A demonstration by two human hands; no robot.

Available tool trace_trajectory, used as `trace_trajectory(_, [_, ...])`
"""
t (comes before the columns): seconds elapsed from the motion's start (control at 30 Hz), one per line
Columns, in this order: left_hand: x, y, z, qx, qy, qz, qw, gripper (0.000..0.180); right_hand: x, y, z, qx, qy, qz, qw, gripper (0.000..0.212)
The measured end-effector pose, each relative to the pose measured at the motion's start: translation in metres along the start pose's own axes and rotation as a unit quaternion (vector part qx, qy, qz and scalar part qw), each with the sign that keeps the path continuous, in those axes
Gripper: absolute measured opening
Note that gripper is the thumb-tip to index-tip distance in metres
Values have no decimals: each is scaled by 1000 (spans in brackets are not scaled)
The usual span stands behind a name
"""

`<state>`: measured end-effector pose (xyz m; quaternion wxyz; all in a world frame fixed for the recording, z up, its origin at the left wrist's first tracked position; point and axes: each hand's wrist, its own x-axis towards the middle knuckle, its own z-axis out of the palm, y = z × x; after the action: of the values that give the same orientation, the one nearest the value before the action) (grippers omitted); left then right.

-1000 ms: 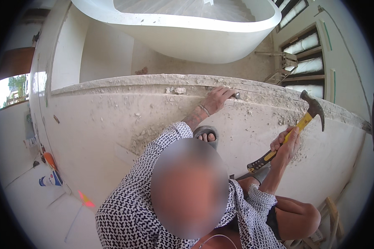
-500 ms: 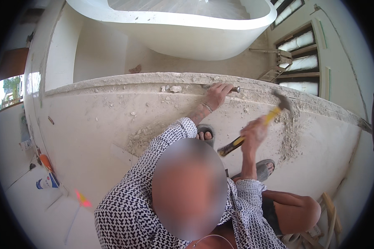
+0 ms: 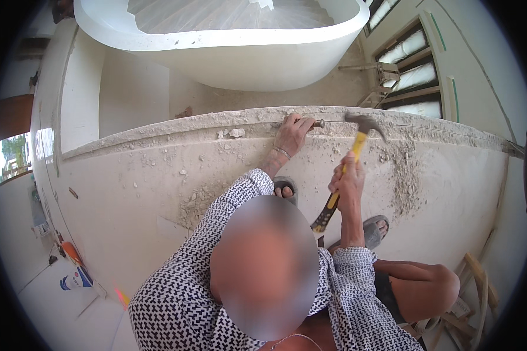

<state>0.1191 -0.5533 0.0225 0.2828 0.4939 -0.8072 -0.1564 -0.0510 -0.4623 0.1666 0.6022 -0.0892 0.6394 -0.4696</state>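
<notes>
Along the rough, crumbling ledge [image 3: 205,123], my left hand [image 3: 293,134] wraps around a metal chisel [image 3: 319,123] lying lengthwise, its end poking out rightward. My right hand [image 3: 349,182] grips a hammer [image 3: 360,141] by its yellow-and-black handle, head near the chisel. Pale chunks [image 3: 236,133] lie further left.

Hammer [image 3: 358,144]: handle yellow and black, with pale dots on the black end; head dark grey.
Metal rod [image 3: 319,124]: dull grey.
Ledge [image 3: 187,124]: greyish beige, mottled.
Rubble [image 3: 406,188]: pale grey-beige.
Floor [image 3: 129,216]: plain cream-beige.
Shirt [image 3: 178,272]: black and white, small interlocking pattern throughout, cuffs included.
Shorts [image 3: 387,295]: very dark, near black.
Sandals [image 3: 370,234]: dark grey.
Curved wall [image 3: 246,58]: cream side, whiter rim.
Windows [image 3: 405,48]: dark frames, whitish panes.
Strip [image 3: 454,99] beside windows: green.
Wood scraps [image 3: 479,275]: tan.
</notes>
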Motion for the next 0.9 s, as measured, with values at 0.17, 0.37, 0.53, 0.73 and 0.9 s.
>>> trace_trajectory(0.17, [3, -1, 8, 2, 0, -14, 1000, 28, 9, 31, 2, -50, 1, -20, 999, 34])
trace_trajectory(0.37, [2, -7, -8, -18, 88, -5, 996, 32, -16, 16, 9, -6, -59, 41, 997, 32])
trace_trajectory(0.53, [4, 65, -1, -126, 111, 91, 982, 29, -5, -46, -50, 73, 115, -118, 984, 34])
trace_trajectory(0.73, [35, 110, 24, -206, 81, 137, 966, 33, -15, -72, -90, 70, 185, -143, 970, 34])
trace_trajectory(0.9, [36, 94, 31, -207, 54, 75, 974, 32, -25, -60, -96, 53, 150, -133, 978, 36])
